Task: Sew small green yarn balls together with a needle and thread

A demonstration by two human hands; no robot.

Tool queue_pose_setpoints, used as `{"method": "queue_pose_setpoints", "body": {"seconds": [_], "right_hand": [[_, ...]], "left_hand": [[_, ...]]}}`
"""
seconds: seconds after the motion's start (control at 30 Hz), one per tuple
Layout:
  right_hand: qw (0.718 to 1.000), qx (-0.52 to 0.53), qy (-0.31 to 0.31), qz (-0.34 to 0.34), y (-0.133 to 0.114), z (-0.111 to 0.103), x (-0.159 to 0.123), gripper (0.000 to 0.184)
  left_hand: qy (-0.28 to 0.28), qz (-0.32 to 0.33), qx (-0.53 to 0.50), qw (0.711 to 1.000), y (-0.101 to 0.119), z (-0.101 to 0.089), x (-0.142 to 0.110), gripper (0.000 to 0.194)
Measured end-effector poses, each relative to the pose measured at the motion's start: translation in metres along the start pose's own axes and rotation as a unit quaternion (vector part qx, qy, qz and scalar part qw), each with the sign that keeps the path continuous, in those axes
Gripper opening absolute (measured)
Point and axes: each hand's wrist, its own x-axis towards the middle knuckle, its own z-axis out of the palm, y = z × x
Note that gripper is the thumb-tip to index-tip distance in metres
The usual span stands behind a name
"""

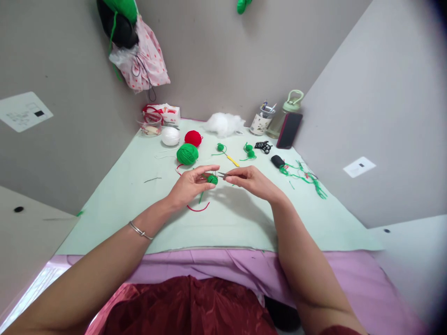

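Dark red cloth nearest camera, cut off by bottom edge; both forearms also run out of frame. Landmark: large green yarn ball.

Nearer and right of landmark: left hand, fingers and thumb closed on small green knitted ball, partly covered by fingers. Thin lines at its top too fine to identify. Right hand, farther right of landmark, fingertips together on pointed metal tool; handle end hidden in the grip, so scissors or tweezers, can't tell. Tip points at the knitted ball; contact unclear.

Red yarn strand nearer than landmark, partly hidden by left hand. Red yarn ball just beyond landmark, white yarn ball beyond and left. Clear tub farther left, contents hard to make out. Yellow-handled hook right of landmark; white stuffing beyond and right. Phone far right of landmark, overlapping green-lidded bottle. Green item high above landmark, cut off by top edge.
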Motion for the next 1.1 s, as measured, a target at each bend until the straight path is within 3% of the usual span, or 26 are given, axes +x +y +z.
{"method": "queue_pose_setpoints", "body": {"seconds": [0.27, 0.47, 0.87, 1.1], "right_hand": [[0.999, 0.011, -0.035, -0.006, -0.001, 0.01, 0.003, 0.045], [1.0, 0.003, -0.025, 0.01, -0.001, 0.003, 0.001, 0.045], [0.999, 0.029, -0.023, -0.012, 0.002, 0.018, 0.007, 0.042], [1.0, 0.022, 0.007, 0.003, 0.003, 0.002, 0.002, 0.041]], "left_hand": [[-0.013, -0.002, -0.004, 1.0, 0.003, 0.003, -0.001, 0.057], [0.011, 0.005, 0.0, 1.0, 0.004, 0.002, -0.001, 0.058], [-0.02, -0.012, -0.022, 1.0, 0.002, 0.005, -0.002, 0.059], [-0.021, -0.016, -0.018, 0.999, 0.001, 0.003, 0.0, 0.062]]}}
